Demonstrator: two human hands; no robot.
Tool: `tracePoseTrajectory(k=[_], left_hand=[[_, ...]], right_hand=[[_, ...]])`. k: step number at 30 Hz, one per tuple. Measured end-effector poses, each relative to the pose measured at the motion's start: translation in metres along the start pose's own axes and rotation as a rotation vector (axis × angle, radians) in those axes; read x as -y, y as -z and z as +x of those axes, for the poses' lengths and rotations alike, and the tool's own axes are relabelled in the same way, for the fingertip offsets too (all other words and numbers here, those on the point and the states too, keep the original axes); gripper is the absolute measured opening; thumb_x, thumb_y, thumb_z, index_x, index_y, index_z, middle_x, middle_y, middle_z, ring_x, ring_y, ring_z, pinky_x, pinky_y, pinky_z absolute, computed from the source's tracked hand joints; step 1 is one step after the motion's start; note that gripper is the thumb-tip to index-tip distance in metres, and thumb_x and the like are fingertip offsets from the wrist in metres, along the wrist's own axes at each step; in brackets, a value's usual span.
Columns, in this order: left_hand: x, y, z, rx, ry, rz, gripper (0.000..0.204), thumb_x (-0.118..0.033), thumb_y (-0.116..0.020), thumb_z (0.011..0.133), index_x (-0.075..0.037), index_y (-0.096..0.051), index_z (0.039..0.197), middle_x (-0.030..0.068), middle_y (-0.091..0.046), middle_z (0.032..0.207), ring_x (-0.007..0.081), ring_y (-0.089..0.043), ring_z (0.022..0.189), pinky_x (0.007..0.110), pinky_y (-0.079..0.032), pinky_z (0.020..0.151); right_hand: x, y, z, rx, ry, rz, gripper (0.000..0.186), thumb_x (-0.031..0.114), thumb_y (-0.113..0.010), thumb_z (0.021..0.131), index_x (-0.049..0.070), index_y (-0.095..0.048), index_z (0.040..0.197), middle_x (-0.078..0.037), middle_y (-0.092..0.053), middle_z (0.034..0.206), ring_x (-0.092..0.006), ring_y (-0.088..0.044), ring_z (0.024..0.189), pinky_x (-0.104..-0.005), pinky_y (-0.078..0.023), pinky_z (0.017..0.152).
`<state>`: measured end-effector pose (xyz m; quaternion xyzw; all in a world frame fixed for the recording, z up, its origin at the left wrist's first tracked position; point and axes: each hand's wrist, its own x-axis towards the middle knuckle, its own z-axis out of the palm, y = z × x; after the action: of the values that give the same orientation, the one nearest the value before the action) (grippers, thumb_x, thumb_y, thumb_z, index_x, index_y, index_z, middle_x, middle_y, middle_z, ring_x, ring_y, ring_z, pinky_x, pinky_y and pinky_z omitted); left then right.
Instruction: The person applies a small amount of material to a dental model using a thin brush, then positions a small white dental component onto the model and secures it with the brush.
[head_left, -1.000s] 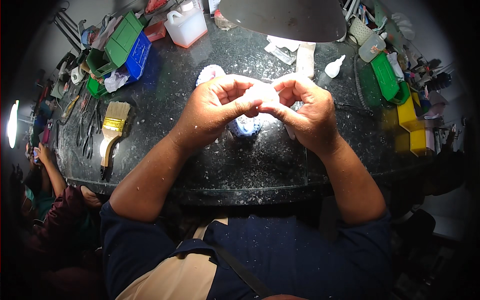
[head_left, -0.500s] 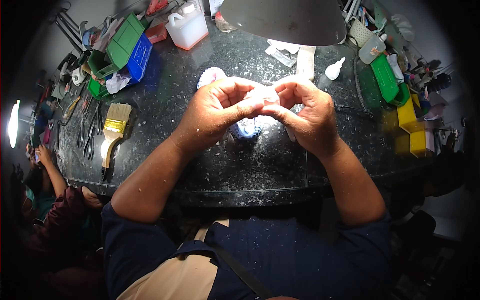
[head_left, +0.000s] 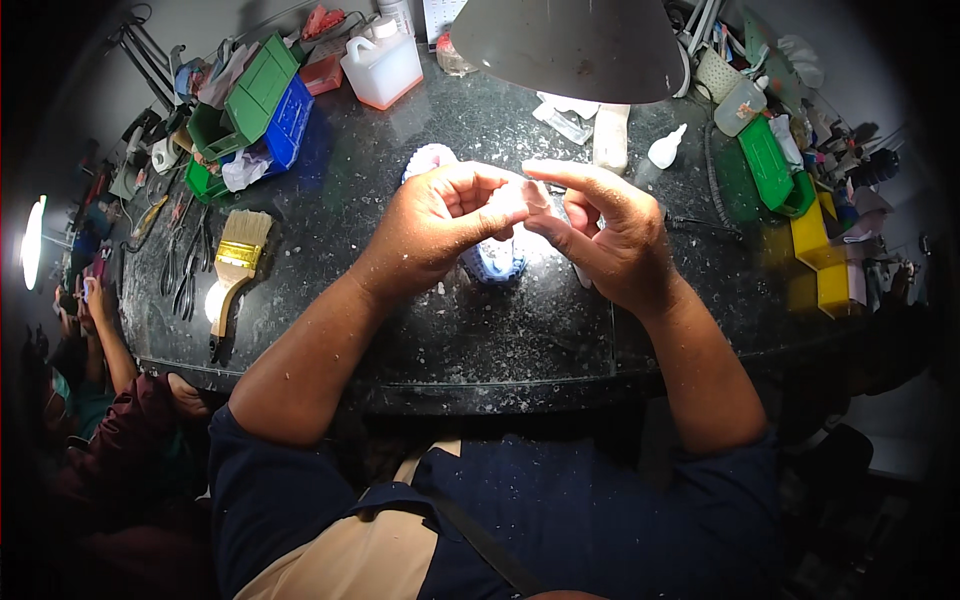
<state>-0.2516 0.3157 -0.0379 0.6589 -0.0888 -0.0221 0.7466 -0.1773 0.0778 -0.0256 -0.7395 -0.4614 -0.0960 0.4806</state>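
Note:
Under the lamp's glare, a small pale pinkish piece sits pinched between the thumb and fingers of my left hand. Its exact kind is washed out by the light. My right hand is at the piece's other side, index finger raised and thumb apart from it; the thumb tip is close to the piece, and whether it touches I cannot tell. Directly below the hands lies a blue and white dental-arch-like mould, partly covered. Behind my left hand a whitish-pink scalloped mould shows in part.
A grey lamp shade overhangs the dusty black table. Left are a paintbrush, pliers, green and blue bins and a jug. Right are a white dropper bottle and yellow bins. Another person's arm shows far left.
My right index finger has lifted away from the thumb, loosening that hand's pinch on the piece. My left hand keeps its grip. The whole view has shifted slightly.

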Motion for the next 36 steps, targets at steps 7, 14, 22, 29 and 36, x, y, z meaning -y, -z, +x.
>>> tracePoseTrajectory(k=[7, 14, 22, 29, 36], left_hand=[[-0.001, 0.000, 0.002, 0.006, 0.018, 0.023, 0.035, -0.020, -0.082, 0.105, 0.002, -0.073, 0.131, 0.0059, -0.079, 0.114, 0.0106, -0.071, 0.100, 0.029, -0.058, 0.092], [-0.010, 0.001, 0.002, -0.035, -0.066, 0.026, 0.030, -0.011, -0.079, 0.106, 0.004, -0.071, 0.131, 0.0133, -0.080, 0.127, 0.0175, -0.075, 0.119, 0.035, -0.059, 0.109], [-0.020, 0.014, -0.002, -0.317, -0.178, 0.235, 0.024, 0.002, -0.079, 0.101, -0.001, -0.068, 0.122, 0.0061, -0.075, 0.112, 0.0130, -0.073, 0.110, 0.030, -0.060, 0.101], [-0.034, 0.049, -0.073, -0.578, -0.352, 0.294, 0.029, -0.001, -0.078, 0.103, -0.002, -0.061, 0.127, 0.0072, -0.075, 0.112, 0.0142, -0.073, 0.103, 0.032, -0.060, 0.096], [-0.049, 0.092, -0.177, -0.920, -0.428, 0.415, 0.031, -0.010, -0.086, 0.100, -0.003, -0.065, 0.121, 0.0044, -0.075, 0.110, 0.0105, -0.071, 0.096, 0.026, -0.057, 0.086]], right_hand=[[-0.001, 0.008, -0.001, 0.018, 0.165, 0.193, 0.029, 0.021, -0.093, 0.091, 0.006, -0.081, 0.111, -0.003, -0.071, 0.083, -0.0083, -0.054, 0.063, -0.0267, -0.047, 0.059], [-0.007, 0.008, -0.006, -0.013, 0.082, 0.158, 0.023, 0.017, -0.093, 0.091, 0.003, -0.077, 0.098, 0.000, -0.059, 0.069, -0.0064, -0.044, 0.057, -0.0268, -0.037, 0.054], [-0.015, 0.004, -0.010, 0.027, 0.057, 0.018, 0.023, 0.030, -0.087, 0.098, 0.009, -0.077, 0.097, 0.000, -0.053, 0.058, -0.0119, -0.051, 0.049, -0.0335, -0.043, 0.052], [-0.008, 0.001, -0.008, 0.020, 0.147, -0.123, 0.025, 0.034, -0.084, 0.100, 0.012, -0.075, 0.094, -0.002, -0.061, 0.059, -0.0181, -0.065, 0.052, -0.0363, -0.051, 0.054], [0.001, -0.002, -0.012, 0.037, 0.237, -0.136, 0.024, 0.033, -0.083, 0.101, 0.012, -0.073, 0.095, -0.003, -0.055, 0.059, -0.0200, -0.058, 0.050, -0.0381, -0.048, 0.054]])
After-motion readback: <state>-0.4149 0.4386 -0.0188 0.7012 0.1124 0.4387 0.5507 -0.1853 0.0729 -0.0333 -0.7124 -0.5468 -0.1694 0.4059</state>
